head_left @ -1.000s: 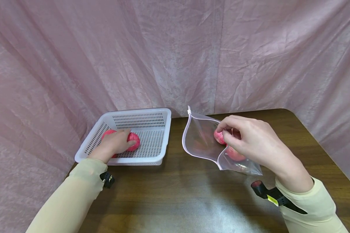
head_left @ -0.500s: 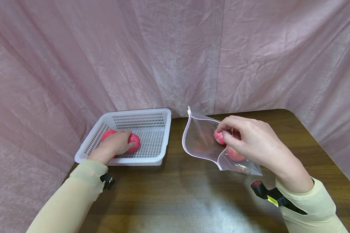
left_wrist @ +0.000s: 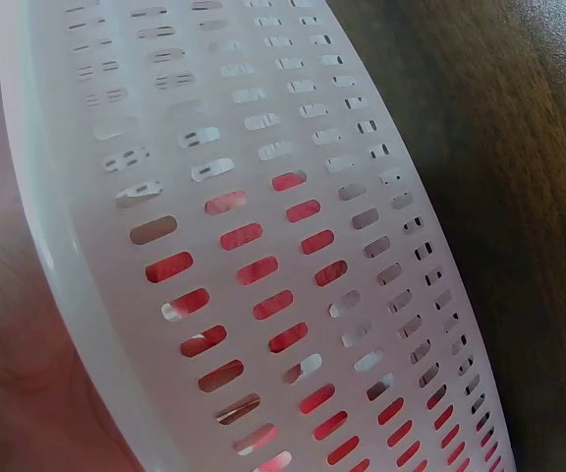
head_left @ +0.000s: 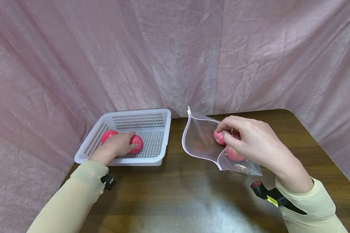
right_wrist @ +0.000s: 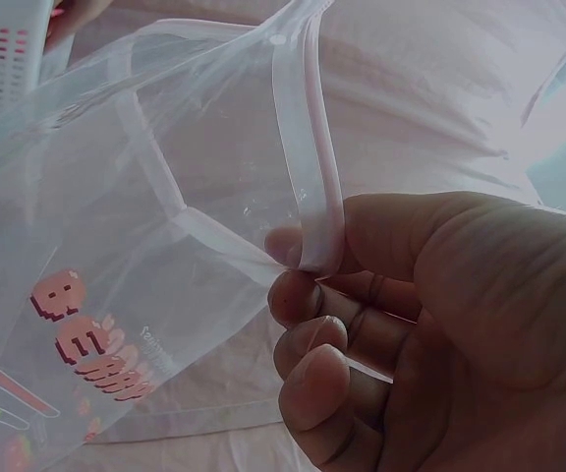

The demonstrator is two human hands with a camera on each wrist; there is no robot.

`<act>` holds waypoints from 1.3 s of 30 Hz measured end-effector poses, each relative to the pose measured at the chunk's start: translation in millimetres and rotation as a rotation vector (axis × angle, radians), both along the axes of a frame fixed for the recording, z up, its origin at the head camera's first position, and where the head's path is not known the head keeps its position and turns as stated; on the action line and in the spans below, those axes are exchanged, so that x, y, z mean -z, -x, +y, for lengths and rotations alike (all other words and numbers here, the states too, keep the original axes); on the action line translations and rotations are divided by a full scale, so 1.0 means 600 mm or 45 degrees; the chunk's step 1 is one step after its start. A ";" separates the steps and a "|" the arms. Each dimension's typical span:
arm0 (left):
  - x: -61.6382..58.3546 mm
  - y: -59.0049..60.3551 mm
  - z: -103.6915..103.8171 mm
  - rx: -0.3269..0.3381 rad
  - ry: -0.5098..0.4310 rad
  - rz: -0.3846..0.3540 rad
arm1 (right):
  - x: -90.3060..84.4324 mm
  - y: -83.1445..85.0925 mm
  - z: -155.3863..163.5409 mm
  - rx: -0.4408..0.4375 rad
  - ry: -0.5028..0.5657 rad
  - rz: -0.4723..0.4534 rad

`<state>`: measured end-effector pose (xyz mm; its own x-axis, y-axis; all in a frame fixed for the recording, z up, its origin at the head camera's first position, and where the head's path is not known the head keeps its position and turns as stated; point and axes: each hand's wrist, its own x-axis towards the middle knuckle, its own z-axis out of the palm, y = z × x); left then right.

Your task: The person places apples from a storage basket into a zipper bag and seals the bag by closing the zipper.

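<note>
Head view: left hand (head_left: 115,147) grips apple (head_left: 135,144); right hand (head_left: 250,142) pinches bag (head_left: 201,142) rim.

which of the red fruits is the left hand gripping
The red fruit at the basket's middle, under the left hand. The other basket fruit lies beside it; two more sit in the clear bag.

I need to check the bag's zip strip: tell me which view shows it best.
The right wrist view: the right hand pinches the zip strip of the bag up close. The head view shows the strip small. The left wrist view shows only the basket.
</note>
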<state>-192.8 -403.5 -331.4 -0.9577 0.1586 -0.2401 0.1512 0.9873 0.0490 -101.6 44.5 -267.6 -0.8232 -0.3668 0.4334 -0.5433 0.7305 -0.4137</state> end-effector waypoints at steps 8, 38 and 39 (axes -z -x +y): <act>0.002 -0.001 0.000 0.042 -0.017 0.011 | 0.000 0.001 -0.001 0.000 -0.005 -0.015; -0.026 -0.006 0.031 0.030 -0.232 0.271 | 0.000 0.000 -0.003 -0.019 -0.007 0.001; -0.028 -0.006 0.033 0.034 -0.246 0.284 | -0.001 0.000 -0.003 -0.018 -0.007 0.001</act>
<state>-189.1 -384.0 -314.5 -0.9783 0.2067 0.0133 0.2052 0.9585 0.1981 -101.8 42.5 -267.2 -0.8174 -0.3812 0.4319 -0.5542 0.7249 -0.4091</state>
